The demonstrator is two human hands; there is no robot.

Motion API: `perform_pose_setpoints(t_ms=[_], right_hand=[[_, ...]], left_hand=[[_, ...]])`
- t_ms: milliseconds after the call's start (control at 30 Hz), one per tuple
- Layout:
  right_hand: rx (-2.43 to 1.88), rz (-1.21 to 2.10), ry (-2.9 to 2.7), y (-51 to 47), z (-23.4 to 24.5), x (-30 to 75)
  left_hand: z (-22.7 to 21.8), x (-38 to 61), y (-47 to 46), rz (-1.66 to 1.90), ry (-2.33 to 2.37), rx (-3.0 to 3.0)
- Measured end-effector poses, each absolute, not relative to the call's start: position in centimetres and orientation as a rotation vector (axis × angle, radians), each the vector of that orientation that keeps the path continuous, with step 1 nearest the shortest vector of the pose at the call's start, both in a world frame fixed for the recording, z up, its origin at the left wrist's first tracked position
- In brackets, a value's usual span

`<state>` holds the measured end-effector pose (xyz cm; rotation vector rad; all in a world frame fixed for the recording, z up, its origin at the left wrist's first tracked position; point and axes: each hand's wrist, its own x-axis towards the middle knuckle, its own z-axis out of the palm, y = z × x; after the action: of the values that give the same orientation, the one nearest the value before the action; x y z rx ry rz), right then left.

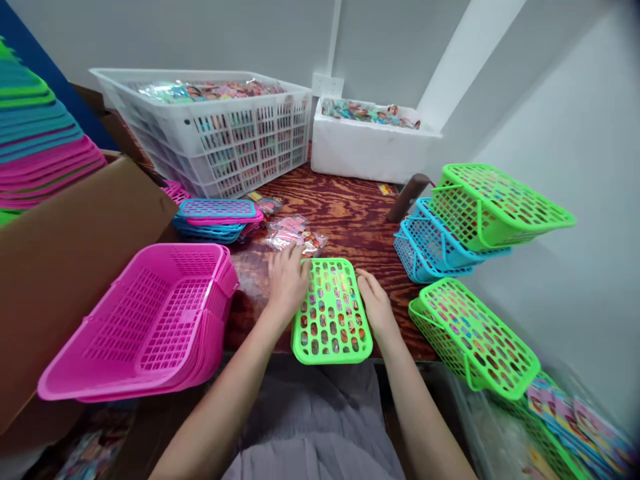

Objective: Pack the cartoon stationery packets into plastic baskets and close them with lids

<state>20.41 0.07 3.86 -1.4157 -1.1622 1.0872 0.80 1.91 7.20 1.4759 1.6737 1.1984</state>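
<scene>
A green plastic basket with a lid (332,313) lies flat on the wooden table (350,213) right in front of me, colourful packets showing through its holes. My left hand (287,280) presses on its left edge with curled fingers. My right hand (376,304) grips its right edge. Both hands hold the basket between them.
A stack of pink baskets (150,320) leans at my left beside a cardboard box (60,267). Pink and blue lids (217,217) and loose packets (295,235) lie behind. Closed green and blue baskets (475,220) pile up at right. A white crate (220,127) and foam box (370,143) stand at the back.
</scene>
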Motion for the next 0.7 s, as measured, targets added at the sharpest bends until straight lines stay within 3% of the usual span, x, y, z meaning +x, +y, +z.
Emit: perform_pose_setpoints(t_ms=[100,200,367,467,567,700], right_hand=[[-1.460,1.051,-1.150,-3.4,3.3,20.7],[-1.466,1.067,-1.093,-5.7,2.7,20.1],[-1.385,1.147,-0.896,-8.4,2.7,18.0],[-1.405,1.065,-0.762,-10.0,2.6,16.4],[-1.433,0.938,-0.698,-11.0,2.1,15.4],[-1.352,1.030,-0.684,-10.8,2.1,16.0]], left_hand=[[8.5,1.7,-2.1,0.889,1.629,2.111],[7.7,2.4,-5.2,0.732,1.587,2.254],[4.3,2.3,-7.0,1.198,1.673,1.501],[3.2,2.4,-7.2,1.306,1.524,1.054],[2.9,2.6,-7.2,1.325,1.433,0.957],[2.7,2.5,-7.1,1.264,1.478,1.026]])
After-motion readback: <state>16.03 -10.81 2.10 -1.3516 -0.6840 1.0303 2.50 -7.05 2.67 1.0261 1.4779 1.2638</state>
